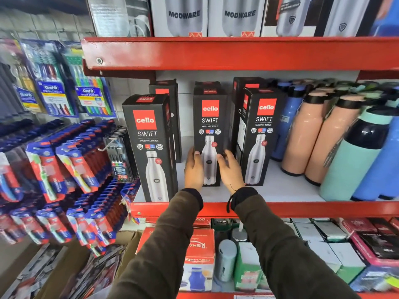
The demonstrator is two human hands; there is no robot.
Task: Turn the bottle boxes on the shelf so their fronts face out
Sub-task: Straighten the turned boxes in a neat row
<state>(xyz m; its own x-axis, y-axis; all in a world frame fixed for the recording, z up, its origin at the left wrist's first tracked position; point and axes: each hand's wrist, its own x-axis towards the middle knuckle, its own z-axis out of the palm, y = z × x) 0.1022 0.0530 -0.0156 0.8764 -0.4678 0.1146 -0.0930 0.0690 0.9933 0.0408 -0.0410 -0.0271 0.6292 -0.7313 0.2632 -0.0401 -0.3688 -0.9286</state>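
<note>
Three black Cello Swift bottle boxes stand upright on the white shelf (280, 186) with their printed fronts facing out: a left box (149, 145) at the front edge, a middle box (209, 126) and a right box (259, 134). Two more black boxes stand behind, one at the back left (170, 91) and one at the back right (244, 85). My left hand (193, 169) grips the lower left side of the middle box. My right hand (231, 169) holds its lower right side, between the middle and right boxes.
Peach, blue and teal bottles (336, 134) crowd the shelf's right part. A red shelf lip (237, 52) hangs overhead with Modware boxes (183, 16) above it. Toothbrush packs (56, 160) hang at the left. Boxes and bottles fill the shelf below (237, 255).
</note>
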